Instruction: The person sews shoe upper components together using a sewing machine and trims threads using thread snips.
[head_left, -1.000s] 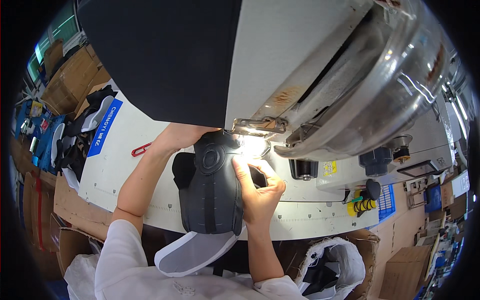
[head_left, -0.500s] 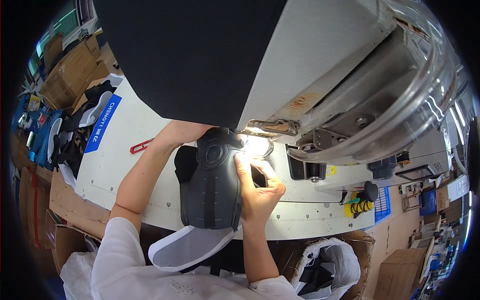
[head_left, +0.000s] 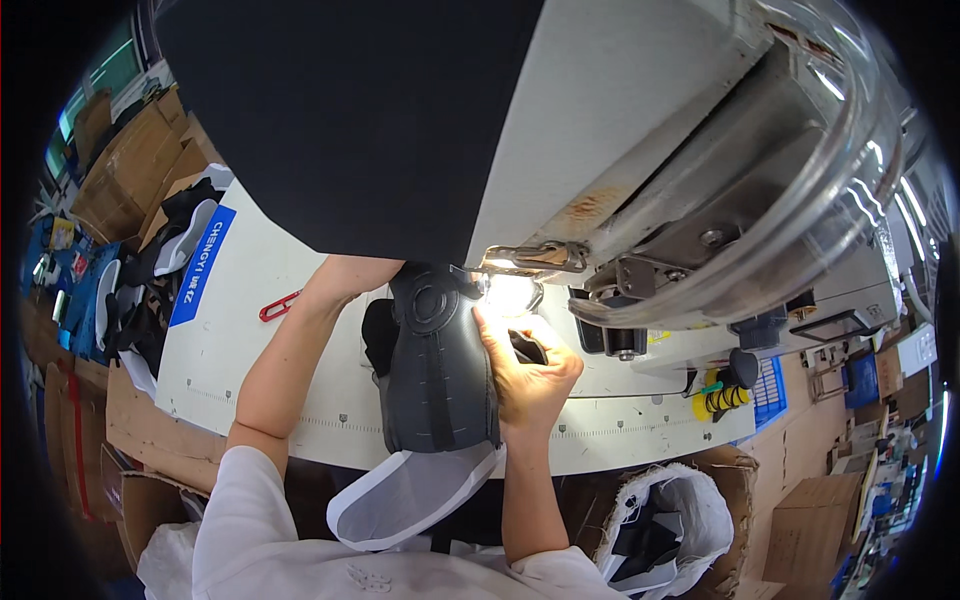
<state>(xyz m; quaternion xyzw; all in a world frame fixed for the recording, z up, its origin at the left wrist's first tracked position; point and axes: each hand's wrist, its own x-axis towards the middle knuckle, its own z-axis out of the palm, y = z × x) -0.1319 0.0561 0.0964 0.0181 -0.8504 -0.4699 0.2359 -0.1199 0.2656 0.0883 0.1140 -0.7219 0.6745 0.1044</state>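
A black leather-like piece (head_left: 450,390) with a raised round ring and a dark centre strip lies under the head of a sewing machine (head_left: 590,130), beside a bright light. From its near end a grey panel with a white edge (head_left: 415,500) hangs past the table edge. My right hand (head_left: 535,380) grips the piece's right side, thumb on top and fingers bent round the edge. My left hand (head_left: 355,275) reaches to the far left end of the piece. The machine head hides its fingers.
Red snips (head_left: 278,307) lie left of my forearm on the white table (head_left: 250,365). A clear curved guard (head_left: 760,300) juts out at right. Yellow-black spools (head_left: 720,402) stand near the right edge. A white sack (head_left: 705,510) of scraps sits below; cartons (head_left: 135,180) stand at left.
The near end of the black piece and its hanging grey panel have swung to the right, so the piece lies at a different angle. My right hand has kept its grip and shifted slightly right.
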